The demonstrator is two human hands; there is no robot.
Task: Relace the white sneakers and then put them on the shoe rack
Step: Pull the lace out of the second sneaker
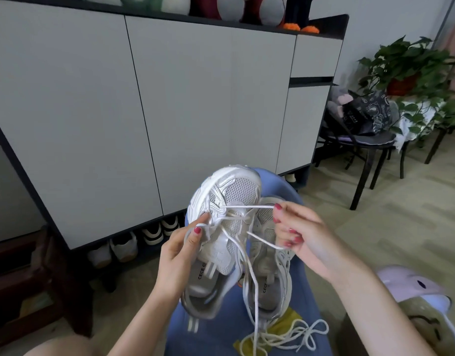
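Head view: left hand (181,249) grips sneaker (222,222) above second sneaker (268,255); right hand (297,233) fingers pinch lace (249,207). Loose tails below probably could snag, skipping an eyelet.

left hand (181,249) gripping white sneaker (221,227) — right hand (297,233) pinching lace (249,207)

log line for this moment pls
step: relacing | left hand: holds sneaker | right hand: pinches lace | second sneaker: on blue seat | rack: not yet
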